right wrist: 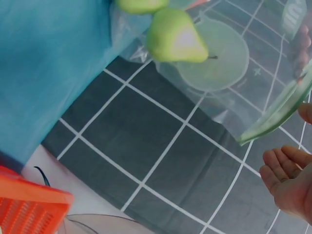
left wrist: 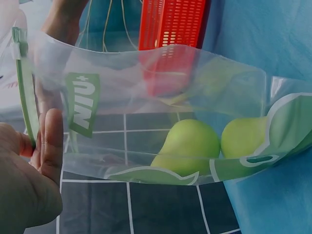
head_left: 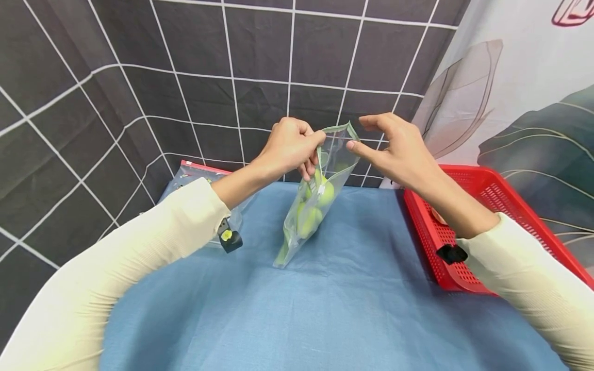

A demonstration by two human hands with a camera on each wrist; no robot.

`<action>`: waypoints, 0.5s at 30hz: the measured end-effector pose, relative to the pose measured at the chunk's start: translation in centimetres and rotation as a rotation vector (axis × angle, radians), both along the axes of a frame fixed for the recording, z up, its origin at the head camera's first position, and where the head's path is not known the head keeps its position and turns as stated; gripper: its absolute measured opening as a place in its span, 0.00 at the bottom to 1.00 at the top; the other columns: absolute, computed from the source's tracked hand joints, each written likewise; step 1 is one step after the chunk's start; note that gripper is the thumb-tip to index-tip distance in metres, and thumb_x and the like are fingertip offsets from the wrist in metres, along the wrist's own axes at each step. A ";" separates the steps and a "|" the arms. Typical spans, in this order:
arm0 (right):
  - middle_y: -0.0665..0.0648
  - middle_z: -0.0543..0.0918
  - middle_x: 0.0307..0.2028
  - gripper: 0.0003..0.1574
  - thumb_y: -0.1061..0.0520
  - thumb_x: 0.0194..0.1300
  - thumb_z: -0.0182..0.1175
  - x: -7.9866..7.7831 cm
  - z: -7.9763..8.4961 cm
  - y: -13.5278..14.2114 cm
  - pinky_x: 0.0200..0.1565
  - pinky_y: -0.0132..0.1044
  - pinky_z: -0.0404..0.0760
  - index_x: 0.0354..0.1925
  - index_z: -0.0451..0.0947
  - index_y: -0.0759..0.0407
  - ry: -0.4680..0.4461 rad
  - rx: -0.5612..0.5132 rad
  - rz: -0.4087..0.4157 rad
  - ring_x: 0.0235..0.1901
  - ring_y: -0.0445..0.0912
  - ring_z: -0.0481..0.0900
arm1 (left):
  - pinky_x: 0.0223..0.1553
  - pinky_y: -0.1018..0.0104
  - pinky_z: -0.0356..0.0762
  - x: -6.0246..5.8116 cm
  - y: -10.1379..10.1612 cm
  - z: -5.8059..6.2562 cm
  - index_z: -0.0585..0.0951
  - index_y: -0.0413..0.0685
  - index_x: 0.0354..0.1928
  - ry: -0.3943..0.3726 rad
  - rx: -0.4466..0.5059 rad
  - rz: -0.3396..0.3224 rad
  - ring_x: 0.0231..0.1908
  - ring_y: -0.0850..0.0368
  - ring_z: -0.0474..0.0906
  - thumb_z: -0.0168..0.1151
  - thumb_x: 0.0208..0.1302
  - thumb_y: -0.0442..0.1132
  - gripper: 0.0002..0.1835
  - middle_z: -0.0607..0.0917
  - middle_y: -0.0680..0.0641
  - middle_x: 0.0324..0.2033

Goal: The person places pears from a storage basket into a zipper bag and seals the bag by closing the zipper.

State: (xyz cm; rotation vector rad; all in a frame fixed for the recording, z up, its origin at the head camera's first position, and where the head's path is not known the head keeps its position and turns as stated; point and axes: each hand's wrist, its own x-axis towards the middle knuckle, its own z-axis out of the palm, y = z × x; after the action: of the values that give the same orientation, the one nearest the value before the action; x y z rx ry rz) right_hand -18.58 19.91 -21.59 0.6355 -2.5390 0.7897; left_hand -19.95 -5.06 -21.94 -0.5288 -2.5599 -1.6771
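Observation:
A clear zip bag [head_left: 341,172] with green edges and green printing hangs tilted over the blue cloth, its lower corner low near the cloth. Inside sit green pears [left wrist: 192,146], bunched toward the bottom. My left hand [head_left: 292,147] pinches the bag's top edge on the left side, by the green zip strip [left wrist: 29,97]. At the other side of the mouth is my right hand [head_left: 399,149], thumb and fingers spread apart, holding nothing. The right wrist view shows this hand [right wrist: 292,185] just off the green strip. The bag's mouth stands parted in the head view.
A red perforated basket [head_left: 515,201] stands on the right beneath my right forearm, with a brownish thing [head_left: 438,216] partly hidden in it. Behind my left forearm lies another clear bag with a red zip [head_left: 204,166]. A dark tiled-pattern backdrop [head_left: 260,98] rises behind the blue cloth [head_left: 334,309].

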 end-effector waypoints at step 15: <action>0.66 0.86 0.70 0.36 0.43 0.76 0.73 0.1 -0.7 4.4 0.63 0.63 0.79 0.72 0.83 0.61 -0.070 0.041 -0.082 0.65 0.63 0.83 | 0.22 0.53 0.93 0.1 -0.2 0.1 0.87 0.39 0.25 -0.007 -0.032 0.030 0.12 0.51 0.86 0.56 0.76 0.38 0.20 0.90 0.40 0.19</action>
State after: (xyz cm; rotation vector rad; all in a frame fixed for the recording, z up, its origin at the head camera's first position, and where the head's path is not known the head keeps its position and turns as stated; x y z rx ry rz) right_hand -18.44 24.28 -22.32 0.5217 -2.6321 0.7460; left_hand -19.86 -5.23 -21.83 -0.4848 -2.5904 -1.6341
